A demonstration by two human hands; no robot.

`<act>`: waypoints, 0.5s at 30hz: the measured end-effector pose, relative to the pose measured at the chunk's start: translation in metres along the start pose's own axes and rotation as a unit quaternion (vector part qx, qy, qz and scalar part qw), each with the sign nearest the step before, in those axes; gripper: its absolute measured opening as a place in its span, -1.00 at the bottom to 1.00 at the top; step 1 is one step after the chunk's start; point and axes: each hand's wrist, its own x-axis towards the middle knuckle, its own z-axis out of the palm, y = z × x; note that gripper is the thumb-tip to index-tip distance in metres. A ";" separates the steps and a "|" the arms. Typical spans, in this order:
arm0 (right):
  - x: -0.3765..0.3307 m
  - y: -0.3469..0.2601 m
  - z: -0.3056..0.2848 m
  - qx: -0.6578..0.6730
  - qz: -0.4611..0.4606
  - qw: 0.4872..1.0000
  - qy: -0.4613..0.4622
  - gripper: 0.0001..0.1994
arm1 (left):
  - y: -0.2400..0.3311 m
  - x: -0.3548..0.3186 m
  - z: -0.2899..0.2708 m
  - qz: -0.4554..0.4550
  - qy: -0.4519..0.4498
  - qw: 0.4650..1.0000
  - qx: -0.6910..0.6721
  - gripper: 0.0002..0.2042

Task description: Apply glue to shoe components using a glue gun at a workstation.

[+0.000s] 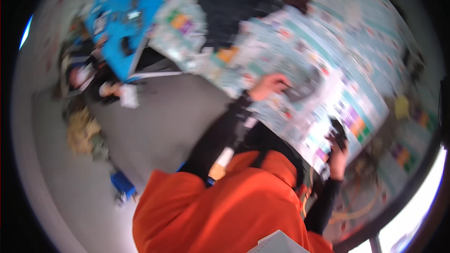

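My left hand (268, 87) reaches over a table covered with printed sheets. Its fingers are pinched together at the near edge of a dark grey flat piece (304, 88), perhaps cloth; blur hides the exact grip. Farther right, my right hand (338, 155) is closed around a small black object (337, 130) that sticks up beyond the fingers. Its kind is too smeared to make out. Under both hands lie the colourful printed sheets (262, 42).
A heap of black cloth (229, 9) lies on the table's far side. To the left stands a blue-topped table (117, 33) with small items. Another person (89, 77) there holds something white. A tan bundle (82, 131) and a blue container (123, 183) sit on the floor.
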 end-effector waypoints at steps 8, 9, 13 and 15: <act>0.012 0.014 0.005 -0.108 0.117 0.982 0.101 -0.63 | -0.049 0.017 0.022 0.056 0.125 0.928 0.347 -0.71; 0.015 0.027 0.001 -0.203 0.107 0.970 0.079 -0.63 | -0.051 0.013 0.022 0.035 0.157 0.929 0.334 -0.66; 0.026 0.080 -0.012 -0.353 0.029 0.933 0.065 -0.63 | -0.059 -0.001 0.012 0.035 0.237 0.923 0.301 -0.60; 0.021 0.077 -0.002 -0.457 0.007 0.886 0.082 -0.57 | -0.064 -0.016 0.001 0.064 0.302 0.909 0.279 -0.64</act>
